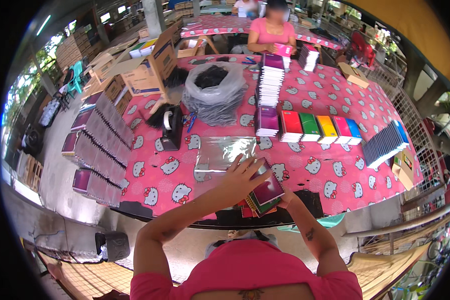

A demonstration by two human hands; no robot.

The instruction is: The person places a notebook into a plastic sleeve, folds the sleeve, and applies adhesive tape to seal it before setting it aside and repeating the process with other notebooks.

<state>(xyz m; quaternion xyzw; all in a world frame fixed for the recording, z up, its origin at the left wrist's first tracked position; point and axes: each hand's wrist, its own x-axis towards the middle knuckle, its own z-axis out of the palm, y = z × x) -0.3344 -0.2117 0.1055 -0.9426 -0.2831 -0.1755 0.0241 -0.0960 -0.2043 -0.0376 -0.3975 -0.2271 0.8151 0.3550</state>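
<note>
- The left hand (243, 177) was spread with fingers extended, closed around nothing visible; it lay over the upper left part of the purple notebook (270, 189), its fingertips reaching toward the clear plastic sleeve (224, 150).
- The right hand (286, 199) had hold of the same small stack at its lower right side; most of its fingers were hidden, so how tightly they curled could not be told.
- The purple notebook lay on top, tilted, between the two hands; a green notebook (265, 207) jutted out below it, near the table's front edge.
- The clear plastic sleeve lay flat on the pink tablecloth (212, 191), just beyond the left hand.
- Farther out, right of the sleeve, stood a row of stacks: purple (268, 121), red (290, 122), green (309, 124), yellow (327, 126), pink and blue.
</note>
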